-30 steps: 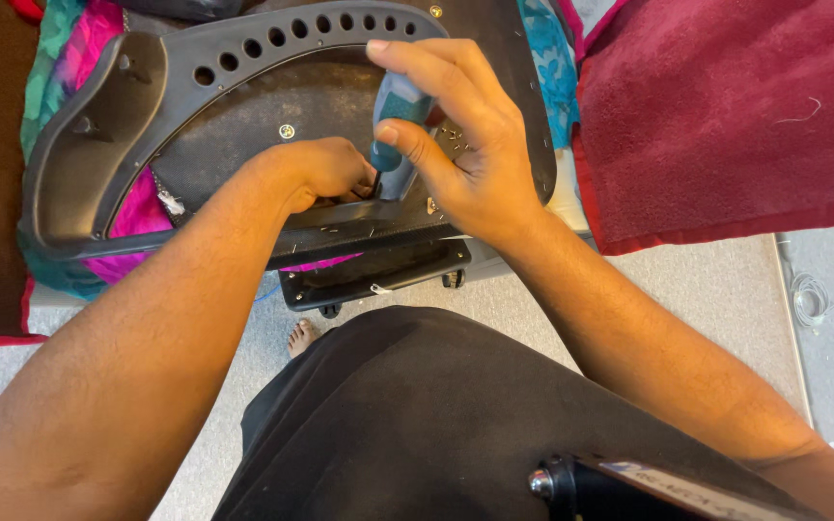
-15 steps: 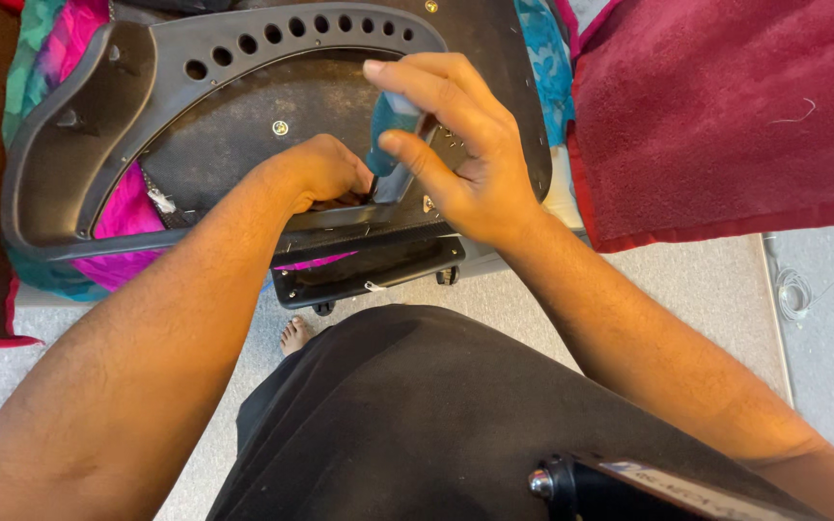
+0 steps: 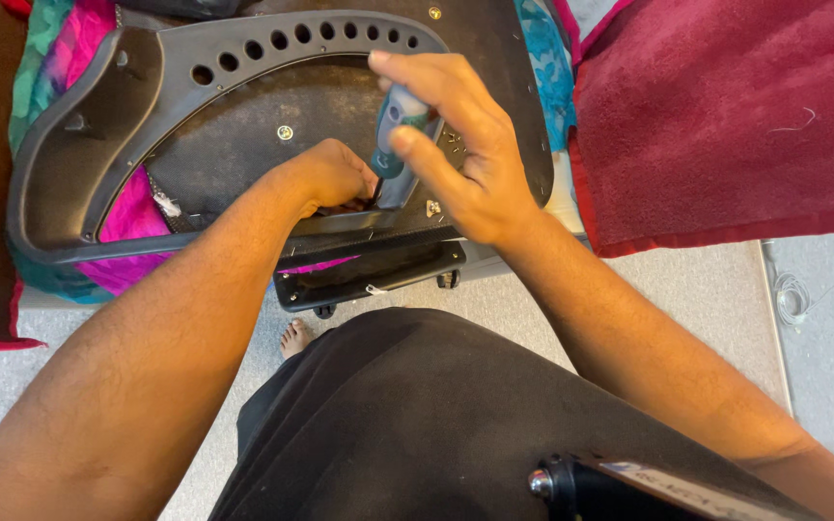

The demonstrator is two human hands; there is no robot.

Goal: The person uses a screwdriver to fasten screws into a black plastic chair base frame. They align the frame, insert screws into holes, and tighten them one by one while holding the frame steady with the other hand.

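Note:
A dark grey plastic chair frame (image 3: 79,174) with a row of round holes lies over a dark seat board (image 3: 243,135). My right hand (image 3: 460,159) grips a teal-handled screwdriver (image 3: 396,135), held nearly upright with its tip at the board's near edge. My left hand (image 3: 325,178) is closed low against that same edge, right beside the tool's tip; what its fingers pinch is hidden. A small screw head (image 3: 285,132) shows on the board to the left.
Bright pink and teal fabric (image 3: 132,212) lies under the frame. A maroon towel (image 3: 736,116) covers the right side. A black bracket (image 3: 369,275) sits at the near edge. Grey carpet (image 3: 533,299), my dark-clad lap and a bare foot (image 3: 293,338) are below.
The view has shifted slightly. My right hand has lifted a little with the screwdriver and tilted it more upright. My left hand stays at the board's edge.

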